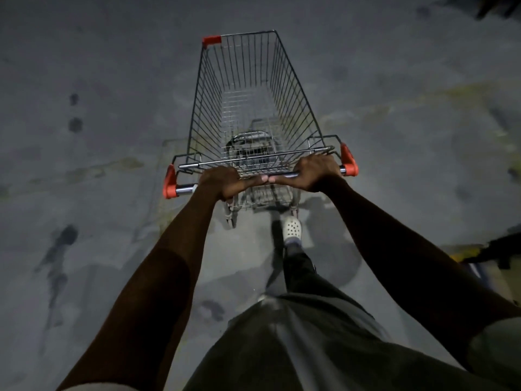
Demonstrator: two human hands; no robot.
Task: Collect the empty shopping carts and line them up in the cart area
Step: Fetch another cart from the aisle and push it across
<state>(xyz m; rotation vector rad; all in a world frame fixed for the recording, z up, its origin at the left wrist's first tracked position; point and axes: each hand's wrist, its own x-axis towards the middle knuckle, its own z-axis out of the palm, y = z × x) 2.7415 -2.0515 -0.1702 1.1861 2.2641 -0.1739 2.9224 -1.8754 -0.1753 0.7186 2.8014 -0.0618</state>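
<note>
With left hand (222, 183) and right hand (313, 173), grips the handle bar (186, 189) of the shopping cart (248, 88), fingers curled over it. Points its long axis straight ahead, narrow end farthest.

left hand (222, 182) curled, gripping | right hand (313, 173) curled, gripping | arms outstretched

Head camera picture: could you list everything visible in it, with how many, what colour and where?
shopping cart: one, grey wire, empty, centre, on the floor
handle: one, silver, cart's near end
red caps: three, red, front-left corner and both handle ends
floor: one, grey concrete, dark stains at left, faded yellowish marking at right
dark shapes: two, black, top-right corner and right edge, unidentifiable
shoe: one, white with holes, behind the cart
left hand: one, grips handle left of middle
right hand: one, grips handle right of middle
</note>
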